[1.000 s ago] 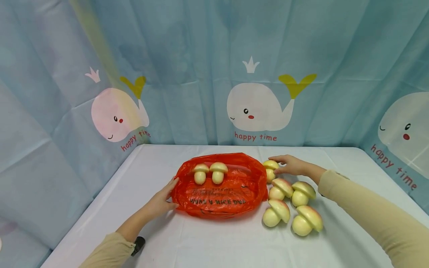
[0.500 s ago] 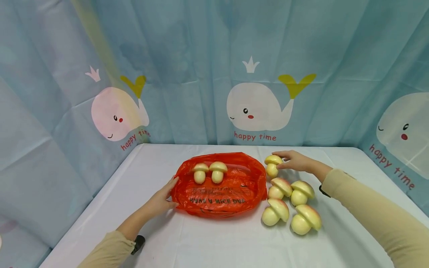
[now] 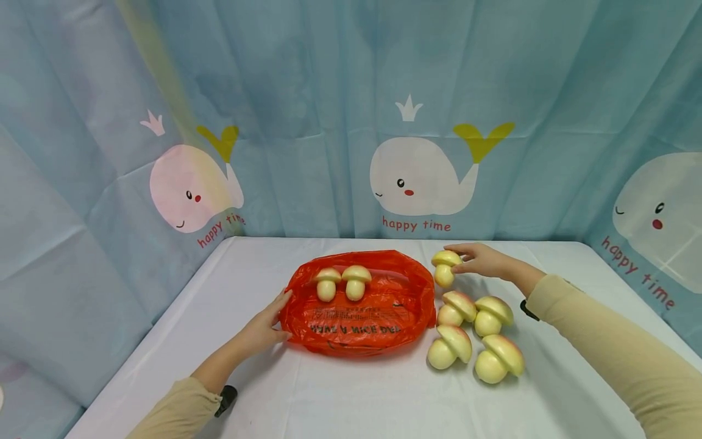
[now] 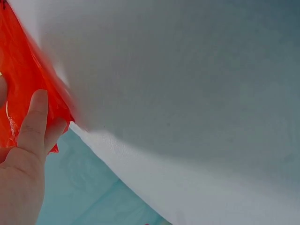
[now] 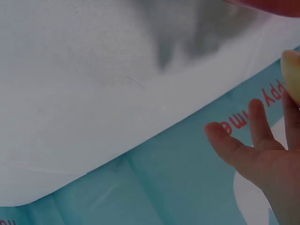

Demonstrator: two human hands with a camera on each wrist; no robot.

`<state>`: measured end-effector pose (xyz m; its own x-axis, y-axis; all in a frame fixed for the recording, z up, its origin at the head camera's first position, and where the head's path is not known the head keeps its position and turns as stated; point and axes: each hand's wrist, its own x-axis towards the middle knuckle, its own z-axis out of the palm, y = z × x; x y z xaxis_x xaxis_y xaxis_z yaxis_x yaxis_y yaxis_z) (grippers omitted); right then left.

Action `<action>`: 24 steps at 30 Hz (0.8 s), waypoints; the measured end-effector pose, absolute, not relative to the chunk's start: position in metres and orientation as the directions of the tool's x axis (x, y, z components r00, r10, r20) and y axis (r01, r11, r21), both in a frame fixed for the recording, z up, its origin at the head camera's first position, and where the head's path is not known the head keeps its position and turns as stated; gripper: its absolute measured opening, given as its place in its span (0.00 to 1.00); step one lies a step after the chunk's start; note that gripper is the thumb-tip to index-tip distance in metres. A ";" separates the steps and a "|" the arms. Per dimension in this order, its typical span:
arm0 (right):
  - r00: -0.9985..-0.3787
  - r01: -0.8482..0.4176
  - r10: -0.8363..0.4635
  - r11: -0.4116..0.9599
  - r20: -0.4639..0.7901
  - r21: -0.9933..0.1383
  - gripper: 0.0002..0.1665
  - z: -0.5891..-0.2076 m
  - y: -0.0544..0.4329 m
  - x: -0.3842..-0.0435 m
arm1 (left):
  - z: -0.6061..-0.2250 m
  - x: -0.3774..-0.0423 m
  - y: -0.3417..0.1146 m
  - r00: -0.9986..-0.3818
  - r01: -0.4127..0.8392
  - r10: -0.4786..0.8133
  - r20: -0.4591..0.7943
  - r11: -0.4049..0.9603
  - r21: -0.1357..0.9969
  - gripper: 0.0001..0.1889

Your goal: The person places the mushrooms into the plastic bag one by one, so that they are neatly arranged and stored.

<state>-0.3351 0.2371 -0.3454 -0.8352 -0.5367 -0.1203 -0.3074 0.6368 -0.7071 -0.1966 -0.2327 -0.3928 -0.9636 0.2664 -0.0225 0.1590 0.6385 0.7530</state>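
A red plastic bag point(image 3: 356, 341) lies spread with its mouth open, two pale yellow toy mushrooms point(image 3: 356, 283) side by side inside. At its left side my left hand point(image 3: 262, 329) rests against the plastic, and in the left wrist view the fingers point(image 4: 35, 122) lie fairly straight along the red film. Just beyond the bag's right rim, my right hand point(image 3: 482, 261) pinches another toy mushroom point(image 3: 444, 275) by its side, stem down. In the right wrist view only an edge of that mushroom point(image 5: 291, 75) shows, and two fingers stick out free of it.
Several more toy mushrooms with pinkish caps point(image 3: 499, 360) lie clustered on the white tabletop point(image 3: 373, 396), right of the bag and nearer than my right hand. A blue curtain point(image 3: 307, 171) printed with whales surrounds the table's back and sides.
My right hand has lifted the mushroom up and away from the bag's right rim, slightly farther back. My left hand and the bag have stayed put.
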 end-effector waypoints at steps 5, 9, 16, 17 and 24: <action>-0.838 -0.306 -0.533 0.637 -0.117 -0.707 0.42 -0.339 0.236 -0.333 | -0.393 -0.196 -0.232 -0.964 0.153 0.264 -0.028 0.639 0.754 0.44; -0.836 -0.307 -0.539 0.618 -0.106 -0.724 0.41 -0.334 0.235 -0.332 | -0.394 -0.197 -0.233 -0.966 0.142 0.256 -0.036 0.642 0.753 0.44; -0.836 -0.309 -0.542 0.596 -0.088 -0.741 0.40 -0.325 0.232 -0.330 | -0.395 -0.197 -0.233 -0.964 0.148 0.263 -0.030 0.628 0.764 0.44; -0.835 -0.314 -0.545 0.594 -0.083 -0.741 0.40 -0.324 0.231 -0.330 | -0.395 -0.197 -0.233 -0.964 0.146 0.263 -0.030 0.624 0.768 0.44; -0.835 -0.319 -0.546 0.575 -0.064 -0.754 0.40 -0.316 0.223 -0.328 | -0.394 -0.198 -0.233 -0.965 0.133 0.258 -0.041 0.621 0.773 0.44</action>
<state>-0.3279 0.2234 -0.3160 -0.8351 -0.5464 -0.0637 -0.3186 0.5748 -0.7537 -0.1976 -0.2333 -0.3944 -0.9653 0.2579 -0.0405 0.1334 0.6208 0.7725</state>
